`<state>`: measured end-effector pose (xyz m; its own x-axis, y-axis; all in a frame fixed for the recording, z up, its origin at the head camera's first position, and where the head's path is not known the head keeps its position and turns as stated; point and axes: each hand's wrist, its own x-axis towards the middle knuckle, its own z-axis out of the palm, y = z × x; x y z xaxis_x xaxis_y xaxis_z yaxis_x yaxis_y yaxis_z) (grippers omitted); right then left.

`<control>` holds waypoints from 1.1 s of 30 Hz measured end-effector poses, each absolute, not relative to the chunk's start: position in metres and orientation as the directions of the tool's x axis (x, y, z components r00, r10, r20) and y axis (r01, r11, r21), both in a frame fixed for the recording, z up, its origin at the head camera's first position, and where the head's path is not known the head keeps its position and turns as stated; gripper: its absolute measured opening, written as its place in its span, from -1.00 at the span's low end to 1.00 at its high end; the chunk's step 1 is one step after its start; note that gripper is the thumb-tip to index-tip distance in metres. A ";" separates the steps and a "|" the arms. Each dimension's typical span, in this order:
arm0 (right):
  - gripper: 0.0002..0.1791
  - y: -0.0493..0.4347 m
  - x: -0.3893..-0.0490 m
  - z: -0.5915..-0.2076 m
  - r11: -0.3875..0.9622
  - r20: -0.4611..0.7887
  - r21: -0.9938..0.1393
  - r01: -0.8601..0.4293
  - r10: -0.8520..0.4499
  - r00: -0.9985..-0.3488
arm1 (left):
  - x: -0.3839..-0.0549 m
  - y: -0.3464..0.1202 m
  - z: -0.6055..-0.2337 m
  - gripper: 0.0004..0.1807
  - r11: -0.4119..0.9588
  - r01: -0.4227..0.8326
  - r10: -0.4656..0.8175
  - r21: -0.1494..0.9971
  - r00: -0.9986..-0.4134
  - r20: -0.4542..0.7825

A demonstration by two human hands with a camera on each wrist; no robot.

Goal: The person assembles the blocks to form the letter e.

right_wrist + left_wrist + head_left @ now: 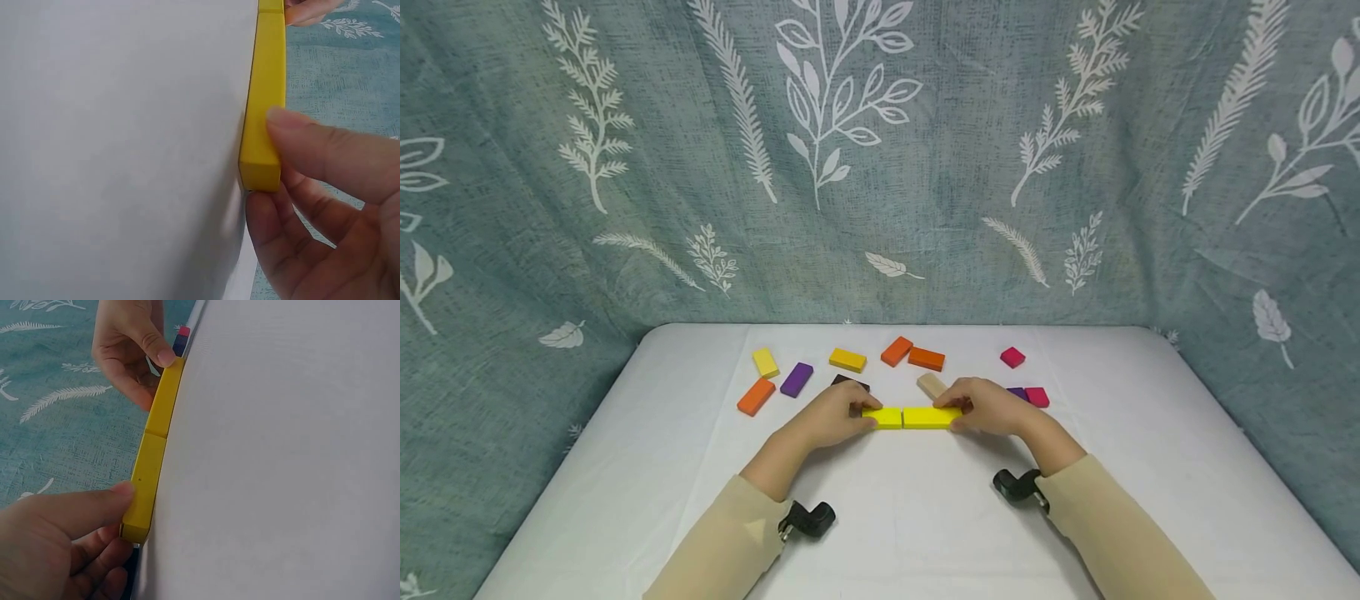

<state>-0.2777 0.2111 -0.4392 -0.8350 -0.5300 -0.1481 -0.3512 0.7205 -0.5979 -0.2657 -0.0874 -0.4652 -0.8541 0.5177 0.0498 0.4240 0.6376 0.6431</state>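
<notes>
Two bright yellow rectangular blocks lie end to end in a line across the white table, with a thin seam between them in the head view. My left hand pinches the outer end of the left yellow block between thumb and fingers. At the other end, my right hand pinches the right yellow block; the right wrist view shows the thumb on the side of this block. A dark block is partly hidden behind the left hand, and a tan block lies just beyond the right.
Behind the hands lie scattered blocks: a purple block, an orange block, a pale yellow block, a golden block, two orange-red ones, and a crimson block. A patterned curtain hangs behind the table.
</notes>
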 end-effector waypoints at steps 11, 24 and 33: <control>-0.59 0.207 -0.288 -0.440 0.747 -0.181 -0.596 -0.293 -0.481 -0.858 | -0.276 -0.084 -0.464 -0.71 0.657 0.426 0.516 0.621 -0.855 0.040; -0.59 0.206 -0.296 -0.439 0.729 -0.168 -0.619 -0.292 -0.486 -0.858 | -0.284 -0.081 -0.466 -0.70 0.661 0.410 0.492 0.628 -0.869 0.050; -0.59 0.211 -0.299 -0.441 0.707 -0.148 -0.637 -0.308 -0.504 -0.851 | -0.286 -0.079 -0.471 -0.69 0.668 0.411 0.478 0.620 -0.876 0.066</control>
